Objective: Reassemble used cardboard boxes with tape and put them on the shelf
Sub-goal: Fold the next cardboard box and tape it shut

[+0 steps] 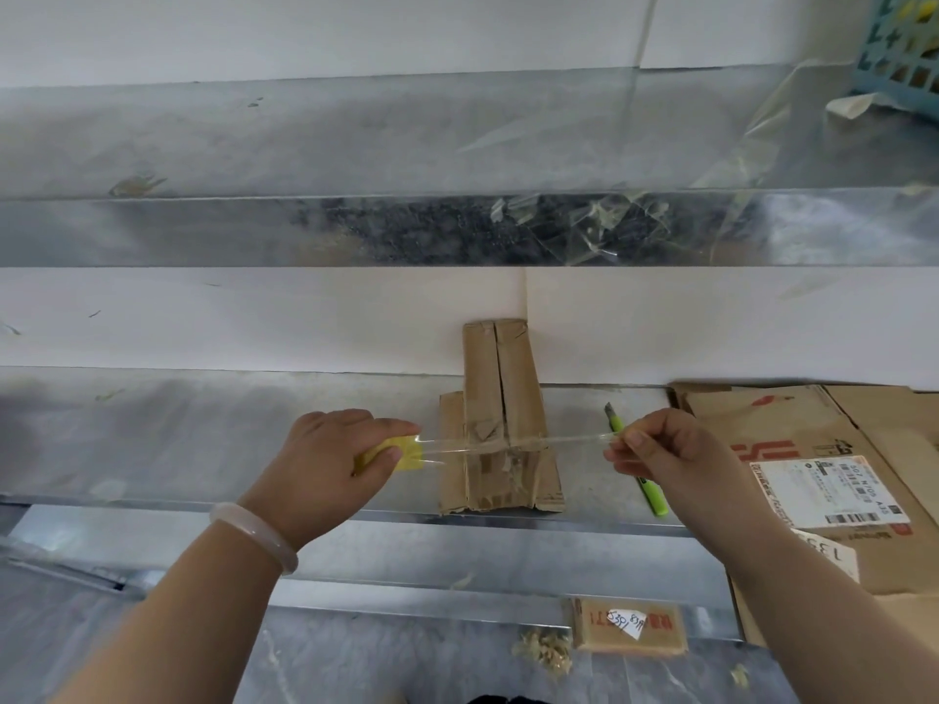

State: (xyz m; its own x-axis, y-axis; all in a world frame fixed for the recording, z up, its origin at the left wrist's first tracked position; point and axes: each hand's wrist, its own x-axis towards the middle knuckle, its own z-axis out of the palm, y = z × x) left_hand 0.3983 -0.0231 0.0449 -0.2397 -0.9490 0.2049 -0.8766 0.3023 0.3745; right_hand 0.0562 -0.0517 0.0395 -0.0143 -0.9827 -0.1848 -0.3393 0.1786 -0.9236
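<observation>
Your small cardboard box (500,398) sits on the metal shelf (203,439), worn, with torn paper along its centre seam. Your left hand (335,449) grips the yellow tape roll (406,453). Your right hand (655,444) pinches the end of the clear tape (574,440) stretched over the box. A green knife (650,495) lies just right of the box, with flattened cartons (792,424) beyond.

brown cardboard box (500,424), yellow tape roll (394,453), clear tape strip (559,442), lime-green cutter (641,467), pale bracelet (256,538)

The lower metal shelf (203,439) carries 1 small cardboard box (500,398) reaching back to the wall, a green cutter (645,487) just beside it, and flattened cartons (813,449) at the right.
</observation>
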